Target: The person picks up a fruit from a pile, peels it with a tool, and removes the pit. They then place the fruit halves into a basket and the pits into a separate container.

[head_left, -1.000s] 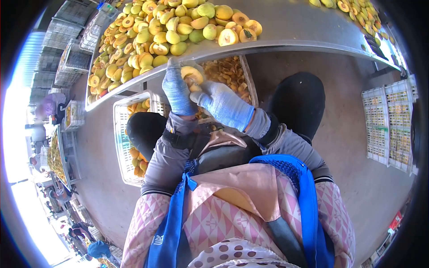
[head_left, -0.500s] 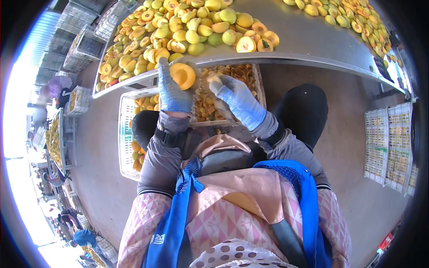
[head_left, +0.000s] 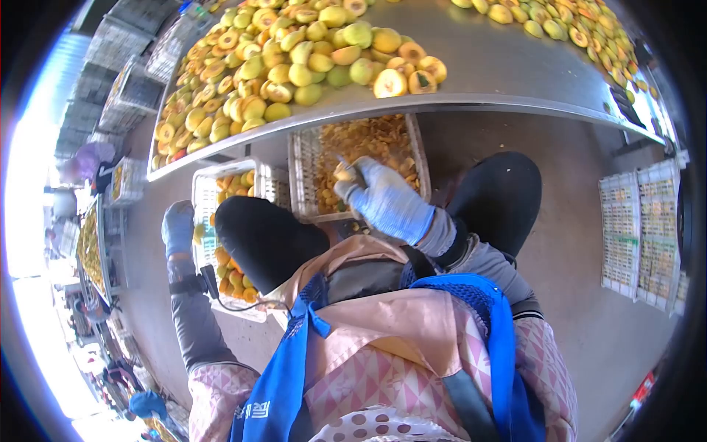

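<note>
My left hand point(head_left: 177, 230), in a pale blue-grey glove, is at the outer left side of a white crate point(head_left: 197, 193) holding yellow-orange peach halves point(head_left: 234, 281). Its fingers are mostly hidden, and a blurred yellow patch shows beside them. My right hand point(head_left: 390, 200), gloved alike, is closed above a second white crate point(head_left: 303, 175) full of brownish-orange pits and scraps point(head_left: 368, 140). A small tan piece point(head_left: 344, 172) with a thin tip sticks out at its thumb and fingers; I cannot make out what it is.
A metal table point(head_left: 471, 66) spans the front, with a heap of peaches point(head_left: 280, 59), whole and halved, on its left and another heap point(head_left: 560, 29) at right. My knees flank the pit crate. White crates point(head_left: 639, 232) stand at right. People and more crates are at far left.
My left hand has moved from the table edge, where it held a peach half, down and left to the crate. My right hand has shifted slightly down. The view has tilted a little.
</note>
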### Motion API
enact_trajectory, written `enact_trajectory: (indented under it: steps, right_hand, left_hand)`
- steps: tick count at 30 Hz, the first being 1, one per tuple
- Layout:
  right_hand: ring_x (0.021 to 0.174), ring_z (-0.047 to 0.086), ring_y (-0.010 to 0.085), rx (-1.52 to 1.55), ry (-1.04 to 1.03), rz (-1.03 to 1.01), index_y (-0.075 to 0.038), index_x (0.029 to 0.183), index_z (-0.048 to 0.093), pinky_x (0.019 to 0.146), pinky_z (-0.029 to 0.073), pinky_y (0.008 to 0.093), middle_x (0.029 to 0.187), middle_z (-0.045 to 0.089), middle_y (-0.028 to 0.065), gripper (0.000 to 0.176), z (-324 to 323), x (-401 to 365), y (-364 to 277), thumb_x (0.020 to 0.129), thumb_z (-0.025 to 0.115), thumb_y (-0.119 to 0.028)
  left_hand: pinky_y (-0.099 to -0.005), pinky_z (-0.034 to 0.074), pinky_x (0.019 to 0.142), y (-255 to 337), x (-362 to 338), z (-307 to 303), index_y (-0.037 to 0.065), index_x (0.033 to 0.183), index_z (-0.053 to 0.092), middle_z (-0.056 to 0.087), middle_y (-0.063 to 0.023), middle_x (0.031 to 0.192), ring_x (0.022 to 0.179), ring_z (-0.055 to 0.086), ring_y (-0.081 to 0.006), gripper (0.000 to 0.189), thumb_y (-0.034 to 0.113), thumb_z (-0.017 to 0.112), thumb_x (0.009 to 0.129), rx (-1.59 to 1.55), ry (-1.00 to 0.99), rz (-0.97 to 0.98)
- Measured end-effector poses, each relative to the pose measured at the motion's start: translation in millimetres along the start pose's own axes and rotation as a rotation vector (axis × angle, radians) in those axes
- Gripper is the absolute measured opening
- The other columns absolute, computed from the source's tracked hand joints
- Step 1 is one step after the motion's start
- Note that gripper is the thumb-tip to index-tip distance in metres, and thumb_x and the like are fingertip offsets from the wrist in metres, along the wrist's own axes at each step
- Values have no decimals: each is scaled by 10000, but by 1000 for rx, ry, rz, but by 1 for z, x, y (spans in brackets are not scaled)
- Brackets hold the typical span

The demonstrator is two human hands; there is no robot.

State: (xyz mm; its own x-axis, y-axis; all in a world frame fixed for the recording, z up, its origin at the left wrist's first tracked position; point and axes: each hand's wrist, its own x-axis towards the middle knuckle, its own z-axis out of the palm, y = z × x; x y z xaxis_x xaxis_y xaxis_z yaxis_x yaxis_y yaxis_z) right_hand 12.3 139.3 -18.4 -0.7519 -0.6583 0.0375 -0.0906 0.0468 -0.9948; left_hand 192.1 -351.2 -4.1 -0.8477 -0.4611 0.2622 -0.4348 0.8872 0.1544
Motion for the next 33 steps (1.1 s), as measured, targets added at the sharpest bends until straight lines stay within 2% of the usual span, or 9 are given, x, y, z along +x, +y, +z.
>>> enact_trajectory:
  steps: [1, 2, 5, 8, 12, 17, 21, 28, 33]
  right_hand:
    - [589, 580, 158, -44, 23, -32, -15, 986, 554, 542, 456, 315, 704, 592, 70, 223, 1, -1, 1, 941, 614, -225]
    - [643, 618, 269, -148, 50, -51, -4, 987, 554, 597, 471, 371, 731, 612, 149, 236, -3, -2, -5, 924, 631, -217]
    - [691, 618, 360, -90, 92, -107, -2, 986, 554, 634, 472, 405, 755, 615, 198, 242, -10, -2, -12, 911, 641, -215]
    - [707, 629, 370, -30, 135, -52, 2, 1025, 558, 639, 481, 408, 778, 634, 195, 290, -22, -1, -24, 900, 656, -242]
    - [736, 652, 354, -67, 225, -20, 3, 1062, 559, 657, 496, 397, 802, 649, 194, 332, -30, -3, -23, 895, 665, -264]
    - [745, 645, 411, -24, 290, -10, 6, 1039, 535, 626, 493, 464, 768, 643, 231, 310, -41, -2, -23, 911, 627, -261]
    - [754, 646, 413, 152, 352, -99, 9, 1054, 533, 638, 492, 475, 769, 647, 231, 318, -35, 2, -19, 915, 620, -264]
    - [690, 621, 377, -136, 331, -59, -3, 1004, 523, 597, 474, 426, 748, 611, 212, 275, -39, 16, -15, 908, 639, -233]
    - [673, 625, 408, -322, 359, -133, 2, 1004, 511, 556, 479, 445, 709, 608, 222, 273, -24, 20, -11, 908, 632, -224]
  left_hand:
    - [-326, 497, 752, -2, 7, 12, 28, 938, 707, 685, -112, 851, 780, 643, -200, 316, 333, 638, 893, 188, 51, 171]
    - [-309, 499, 782, 81, 17, -4, 24, 985, 700, 701, -99, 913, 841, 652, -179, 282, 281, 652, 881, -138, -38, -52]
    - [-268, 499, 809, 234, 57, 7, 24, 1090, 673, 695, -80, 996, 853, 633, -123, 235, 127, 633, 882, -419, -107, 73]
    - [-267, 502, 819, 343, 92, 57, 105, 1154, 668, 664, -74, 1103, 878, 642, -178, 339, 111, 657, 816, -623, -122, 448]
    - [-361, 463, 953, 436, 123, 96, 133, 1239, 621, 623, -109, 1208, 1092, 583, -287, 438, 157, 661, 804, -357, -322, 709]
    - [-382, 446, 963, 459, 139, 108, 155, 1208, 618, 608, -107, 1148, 1147, 532, -296, 466, 169, 708, 751, 25, -364, 858]
    - [-370, 527, 776, 441, 129, 110, 70, 1168, 591, 639, -128, 984, 857, 637, -300, 438, 195, 703, 763, -332, -315, 557]
    - [-274, 523, 583, 397, 63, 58, 31, 1210, 528, 623, -79, 968, 777, 629, -171, 438, 294, 634, 876, -1646, -645, -52]
    - [-300, 528, 773, 383, 24, 53, 39, 1201, 525, 619, -89, 1048, 928, 619, -179, 374, 353, 461, 1009, -1739, -457, -63]
